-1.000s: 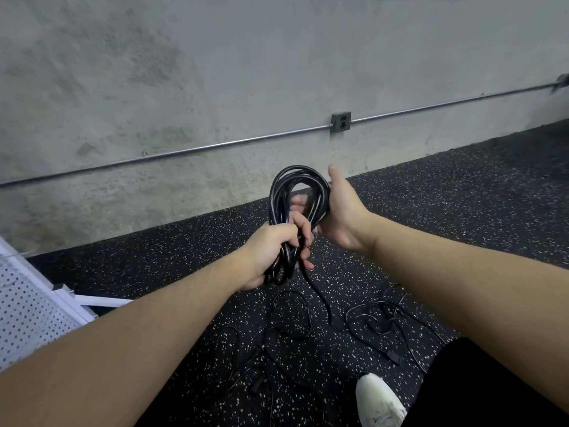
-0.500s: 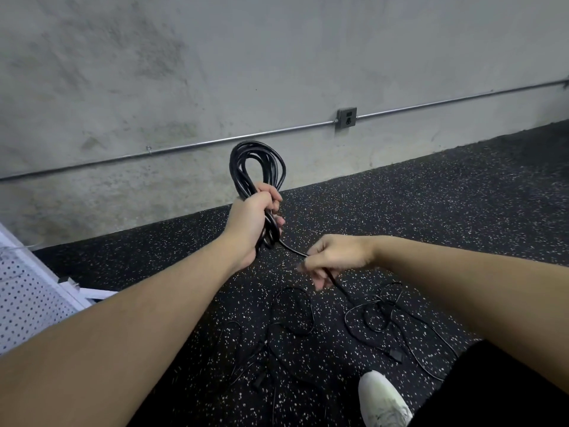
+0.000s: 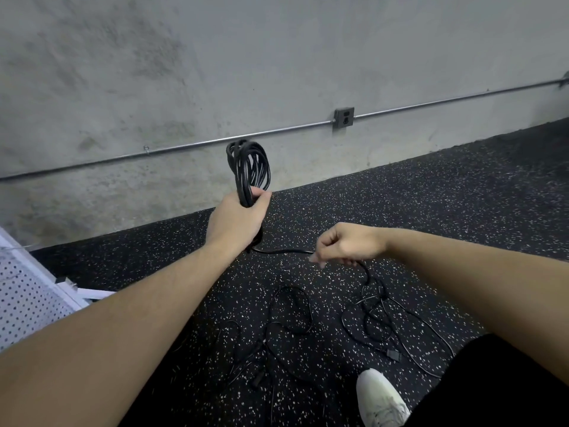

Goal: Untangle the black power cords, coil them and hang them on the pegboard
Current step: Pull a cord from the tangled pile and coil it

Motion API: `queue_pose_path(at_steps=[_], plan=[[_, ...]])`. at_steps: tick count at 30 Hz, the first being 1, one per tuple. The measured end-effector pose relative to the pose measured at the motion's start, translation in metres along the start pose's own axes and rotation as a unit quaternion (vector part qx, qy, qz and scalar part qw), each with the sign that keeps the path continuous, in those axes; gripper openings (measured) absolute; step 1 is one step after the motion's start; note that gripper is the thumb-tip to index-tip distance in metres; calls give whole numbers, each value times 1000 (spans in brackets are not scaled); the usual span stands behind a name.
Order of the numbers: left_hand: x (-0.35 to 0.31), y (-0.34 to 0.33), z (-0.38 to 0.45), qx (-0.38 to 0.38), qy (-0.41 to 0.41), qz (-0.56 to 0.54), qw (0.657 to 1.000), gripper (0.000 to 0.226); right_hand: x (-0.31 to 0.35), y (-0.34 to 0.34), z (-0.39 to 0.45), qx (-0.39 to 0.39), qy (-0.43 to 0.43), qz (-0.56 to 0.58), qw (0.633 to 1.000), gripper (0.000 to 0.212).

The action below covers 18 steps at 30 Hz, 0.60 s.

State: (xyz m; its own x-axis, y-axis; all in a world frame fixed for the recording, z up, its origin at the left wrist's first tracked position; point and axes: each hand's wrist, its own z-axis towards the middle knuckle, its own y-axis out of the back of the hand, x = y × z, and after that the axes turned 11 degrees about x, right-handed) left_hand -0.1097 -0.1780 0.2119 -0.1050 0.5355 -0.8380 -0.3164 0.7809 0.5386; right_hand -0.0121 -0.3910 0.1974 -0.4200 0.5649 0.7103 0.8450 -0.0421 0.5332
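Left hand [image 3: 237, 218]: grips looped black rubber power-cord coil [image 3: 249, 167] upright.
Right hand [image 3: 349, 245]: beside it, pinches the coil's trailing strand [image 3: 283, 251].

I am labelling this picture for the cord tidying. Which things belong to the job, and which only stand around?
Job:
left hand, holding coiled cord
right hand, pinching its loose end
tangled cords on floor
pegboard

Around:
wall outlet
conduit pipe
white shoe

The left hand [image 3: 237, 218] grips a coiled black cord [image 3: 248, 167] upright before the concrete wall [image 3: 184, 72]. Its loose tail [image 3: 283, 251] runs to the right hand [image 3: 348, 246], which pinches it above tangled cords [image 3: 308, 328] on the speckled floor [image 3: 431, 195].
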Motion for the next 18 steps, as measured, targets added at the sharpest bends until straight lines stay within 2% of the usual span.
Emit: queue_pose_path(at_steps=[3,6,10,13,15,18], plan=[[5,4,-3,7,-1,83,997,31,8,2,-4,-33,71,41,996,19],[8,4,-3,34,26,110,993,46,17,2,-7,-107,85,2,991,20],[0,-1,-5,92,11,160,983,68,20,2,-6,-242,65,-58,966,42],[-4,-3,-9,156,-16,168,973,75,22,5,-5,-319,47,26,946,54],[-6,-8,-9,176,-20,236,955,67,28,7,-5,-311,61,105,943,50],[-6,-16,-6,185,-2,273,944,25,34,9,-7,-218,118,216,944,31]])
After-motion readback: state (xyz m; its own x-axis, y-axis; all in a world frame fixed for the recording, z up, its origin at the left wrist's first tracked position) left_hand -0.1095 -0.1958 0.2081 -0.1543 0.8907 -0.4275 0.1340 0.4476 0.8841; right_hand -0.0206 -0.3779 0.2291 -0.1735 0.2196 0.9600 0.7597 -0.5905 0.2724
